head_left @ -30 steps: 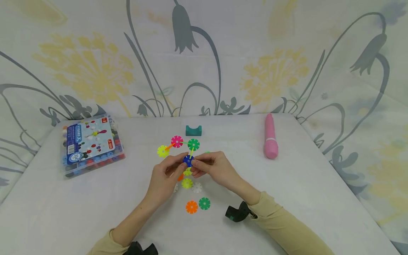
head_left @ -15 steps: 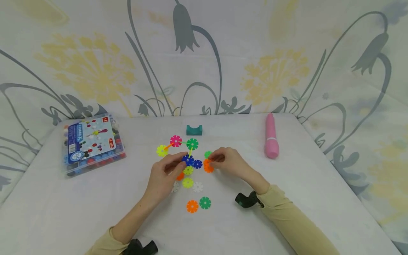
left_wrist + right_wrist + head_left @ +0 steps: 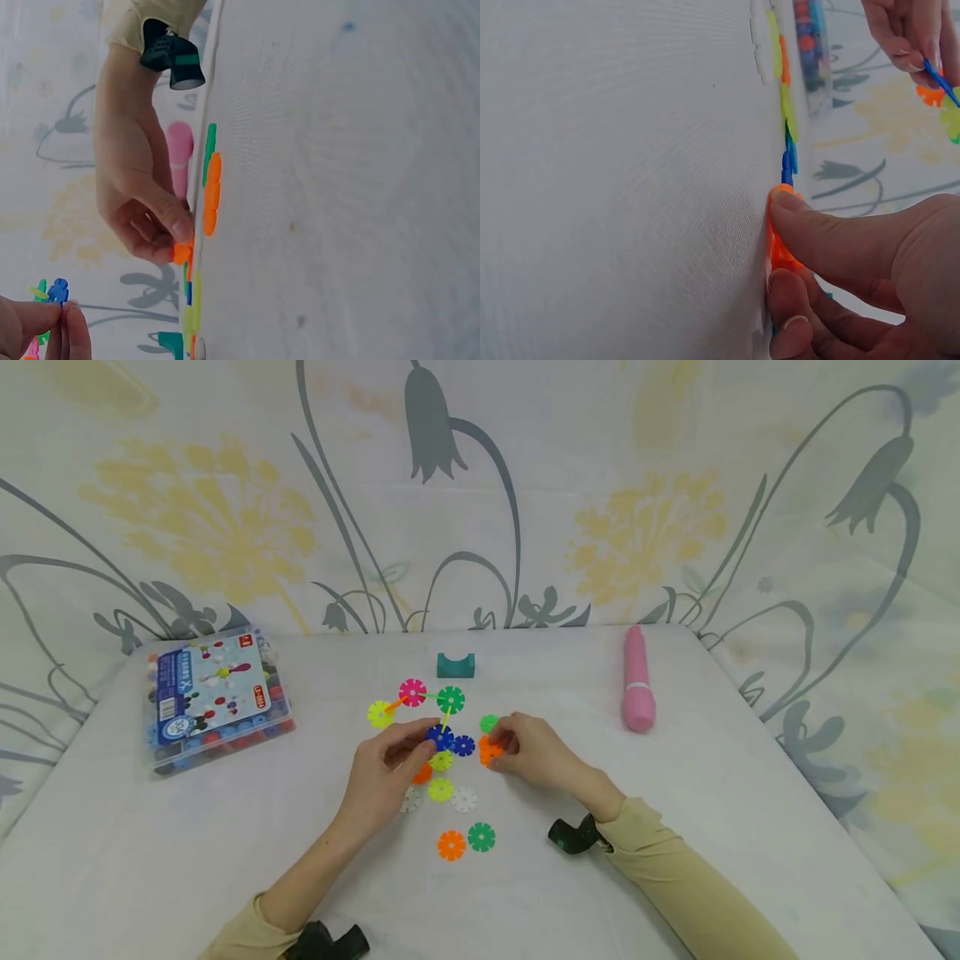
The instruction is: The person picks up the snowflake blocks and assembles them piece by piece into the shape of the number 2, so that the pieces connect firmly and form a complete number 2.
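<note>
My left hand [image 3: 384, 772] pinches a dark blue notched plastic disc [image 3: 441, 737] between thumb and fingers. This disc ends a joined chain with a green disc [image 3: 451, 700], a pink disc [image 3: 412, 692] and a yellow disc [image 3: 380, 714], with other discs edge-on between them. To the right, my right hand [image 3: 546, 753] grips an orange disc [image 3: 489, 751] at the table surface. In the right wrist view, the thumb lies over that orange disc [image 3: 776, 240], with the fingers curled at its near side. A loose blue disc [image 3: 464, 745] lies between the hands.
Loose yellow [image 3: 441, 789], white [image 3: 464, 799], orange [image 3: 452, 845] and green discs [image 3: 482, 837] lie nearer me. A teal block [image 3: 456, 666] stands behind. A clear box of parts [image 3: 217, 702] is at left, a pink cylindrical object [image 3: 638, 681] at right.
My right hand has left the held blue disc, moved right and taken hold of the orange disc. The loose blue disc has come into sight. My left hand has stayed nearly still.
</note>
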Demonstrator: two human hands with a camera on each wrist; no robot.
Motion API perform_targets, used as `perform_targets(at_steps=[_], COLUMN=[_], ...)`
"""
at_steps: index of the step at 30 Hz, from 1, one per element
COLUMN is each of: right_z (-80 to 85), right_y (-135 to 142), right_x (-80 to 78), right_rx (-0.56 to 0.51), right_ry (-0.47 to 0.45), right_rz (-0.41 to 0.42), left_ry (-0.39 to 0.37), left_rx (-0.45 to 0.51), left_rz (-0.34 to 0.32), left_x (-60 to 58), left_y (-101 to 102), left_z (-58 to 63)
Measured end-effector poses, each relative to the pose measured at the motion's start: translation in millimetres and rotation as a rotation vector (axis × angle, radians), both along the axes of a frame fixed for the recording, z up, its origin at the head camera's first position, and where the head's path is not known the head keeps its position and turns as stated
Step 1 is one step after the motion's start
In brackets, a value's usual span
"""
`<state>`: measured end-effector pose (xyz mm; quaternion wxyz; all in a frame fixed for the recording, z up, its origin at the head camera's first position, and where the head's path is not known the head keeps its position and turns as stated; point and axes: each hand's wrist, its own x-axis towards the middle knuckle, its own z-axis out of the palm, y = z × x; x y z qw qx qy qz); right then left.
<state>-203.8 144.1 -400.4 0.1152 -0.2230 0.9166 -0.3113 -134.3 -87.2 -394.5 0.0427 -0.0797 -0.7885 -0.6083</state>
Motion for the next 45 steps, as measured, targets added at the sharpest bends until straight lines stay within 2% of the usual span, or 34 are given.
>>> perform_targets(at_steps=[11,14,20,24,30,35,45], right_z=[1.6,6.2,21.6,25.8,22.7,17.4,12.9], right_y=[-1.6,-2.6,-16.7,-29.5,-38.3,-40.4,-42.3], right_x=[2.2,2.9,9.8,18.8,28.1,30.3,30.5], right_rx=[-0.045,-0.143,-0.391,-0.493,-0.576,-0.612,-0.615], right_ry=[-0.014,-0.062,-0.250,-0.318,-0.375,-0.408,-0.408], right_rz=[0.009,0.041,0.131,0.173,0.122,0.114,0.069], left_ry=[-0.030,-0.027,0.005,0.029,0.052,0.079,0.086], left_rx=[-0.024,-0.024,-0.008,0.013,0.032,0.014,0.018], left_rz=[0.016,0.017,0.017,0.013,0.004,0.011,-0.002], left_x=[0.5,0.1,0.4,0.3,0.7,1.8,1.1], left_y=[0.2,0.2,-0.8,-1.5,-0.6,-0.6,-0.7], left_z=[2.1,2.5,4.9,7.0,7.8,6.4,5.1])
